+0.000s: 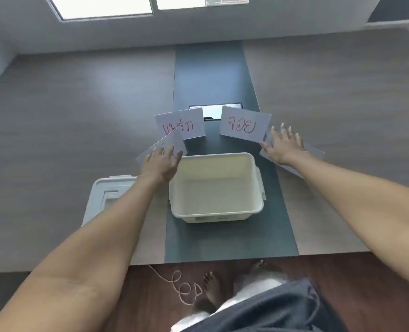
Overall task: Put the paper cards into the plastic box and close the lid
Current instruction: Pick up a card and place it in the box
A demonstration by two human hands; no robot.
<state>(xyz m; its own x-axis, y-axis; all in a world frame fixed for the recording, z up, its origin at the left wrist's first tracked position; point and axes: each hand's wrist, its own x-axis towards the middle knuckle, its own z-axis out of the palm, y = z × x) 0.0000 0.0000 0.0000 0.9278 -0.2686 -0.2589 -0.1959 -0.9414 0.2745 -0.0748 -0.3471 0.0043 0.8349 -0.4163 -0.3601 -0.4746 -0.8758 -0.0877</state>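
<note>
An open white plastic box (256, 188) stands empty on the table's dark centre strip. Its white lid (102, 190) lies flat to the left, partly under my left forearm. Beyond the box lie white paper cards: two overlapping cards with red writing (186, 125) at the back left, and one with red writing (245, 124) at the back right. My left hand (161, 164) rests with fingers apart on a slanted card (172, 140) left of the box. My right hand (282, 147) is spread flat on another card (314, 152) right of the box.
A shiny rectangular cable hatch (214, 111) sits in the dark strip (210, 75) behind the cards. The table's front edge (222, 259) runs just before me. On the wooden floor below lie a looped cord (181, 283) and my bare feet.
</note>
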